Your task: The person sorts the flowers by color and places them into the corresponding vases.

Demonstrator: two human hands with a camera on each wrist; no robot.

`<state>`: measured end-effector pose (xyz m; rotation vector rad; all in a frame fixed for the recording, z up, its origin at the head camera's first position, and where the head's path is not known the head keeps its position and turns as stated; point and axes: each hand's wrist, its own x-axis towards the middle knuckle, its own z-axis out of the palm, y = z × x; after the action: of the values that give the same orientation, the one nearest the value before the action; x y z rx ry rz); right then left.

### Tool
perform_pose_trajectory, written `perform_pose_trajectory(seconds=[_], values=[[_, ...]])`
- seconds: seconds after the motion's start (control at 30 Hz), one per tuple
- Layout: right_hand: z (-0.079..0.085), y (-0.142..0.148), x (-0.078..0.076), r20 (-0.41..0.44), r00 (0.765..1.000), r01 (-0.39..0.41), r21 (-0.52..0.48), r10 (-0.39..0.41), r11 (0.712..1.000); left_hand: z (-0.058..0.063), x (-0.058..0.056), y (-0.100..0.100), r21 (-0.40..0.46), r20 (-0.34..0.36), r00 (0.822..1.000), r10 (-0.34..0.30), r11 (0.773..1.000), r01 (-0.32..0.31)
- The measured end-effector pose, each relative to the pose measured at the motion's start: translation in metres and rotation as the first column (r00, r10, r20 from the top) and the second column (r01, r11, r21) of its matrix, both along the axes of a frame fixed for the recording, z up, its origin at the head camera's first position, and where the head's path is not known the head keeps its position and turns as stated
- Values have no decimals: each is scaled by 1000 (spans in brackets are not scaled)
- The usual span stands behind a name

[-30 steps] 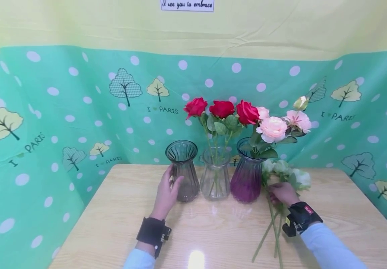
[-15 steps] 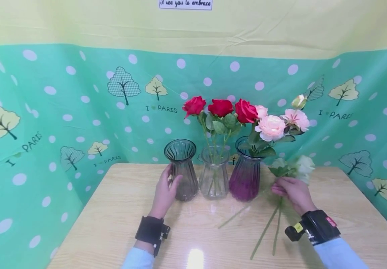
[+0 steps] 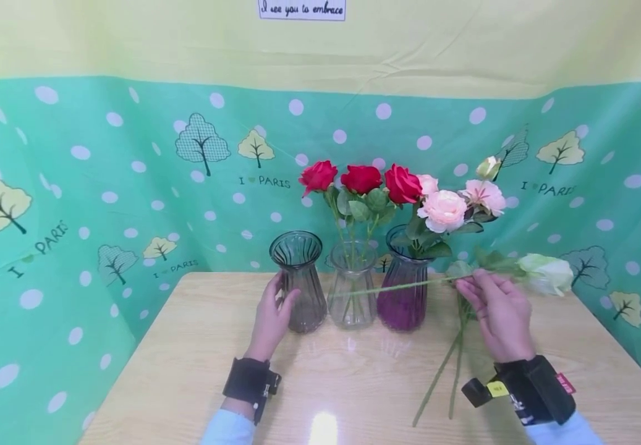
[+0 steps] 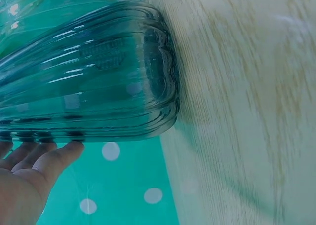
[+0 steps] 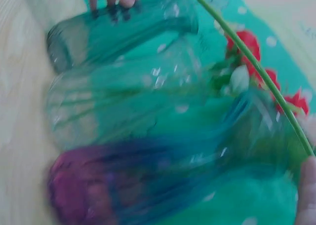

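Note:
My right hand [image 3: 500,315] pinches the green stem [image 5: 266,79] of a white rose [image 3: 545,274]. The rose is held nearly level above the table, bloom to the right, stem end pointing left across the front of the vases. At the left, my left hand [image 3: 271,318] touches the side of a grey-teal glass vase [image 3: 308,303] that has no flowers in it. In the left wrist view, the fingertips [image 4: 74,148] rest against its ribbed wall. Other flower stems [image 3: 437,380] lie on the table below my right hand, their blooms mostly hidden.
A clear vase [image 3: 348,316] with red roses [image 3: 361,179] stands in the middle of the row. Right of it is a purple-based vase [image 3: 402,306] with pink flowers [image 3: 444,210]. A green dotted cloth [image 3: 148,185] hangs behind the wooden table [image 3: 209,346].
My right hand has lifted one white rose off the other stems and moved slightly right, turning the stem from pointing toward me to pointing left. My left hand has stayed at the grey-teal vase.

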<state>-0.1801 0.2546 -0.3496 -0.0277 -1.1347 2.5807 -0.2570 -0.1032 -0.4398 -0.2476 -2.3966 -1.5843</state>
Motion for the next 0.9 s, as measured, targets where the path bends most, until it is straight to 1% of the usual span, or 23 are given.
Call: perform_pose_trajectory(seconds=[0.07,0.17,0.23,0.3,0.4,0.53,0.63,0.77,0.9], values=[[9,-11,-1,-8,995,96,-47,-97,994,0,0,0,5,-4,1000,-4,1000,4],[20,-27,-3,-30,969,241,-81,-244,967,1,-1,0,10,-12,1000,-10,1000,10],[25,-37,-5,-72,948,304,-77,-310,949,2,-1,0,12,-15,1000,-11,1000,11],[29,-46,-8,-130,929,341,-62,-347,938,2,-1,0,11,-10,1000,-8,1000,9],[34,-56,-11,-218,907,360,-40,-359,932,2,-1,0,12,-1,1000,-5,1000,5],[38,-65,-13,-295,884,395,53,-363,917,2,-1,0,12,3,1000,-4,1000,4],[40,-70,-13,-348,868,420,130,-355,898,1,0,0,13,2,1000,-3,1000,3],[43,-76,-14,-419,850,419,171,-319,892,1,-1,-1,18,3,1000,-3,1000,3],[46,-84,-16,-458,839,420,204,-293,884,0,-2,-1,19,2,1000,-2,1000,2]])
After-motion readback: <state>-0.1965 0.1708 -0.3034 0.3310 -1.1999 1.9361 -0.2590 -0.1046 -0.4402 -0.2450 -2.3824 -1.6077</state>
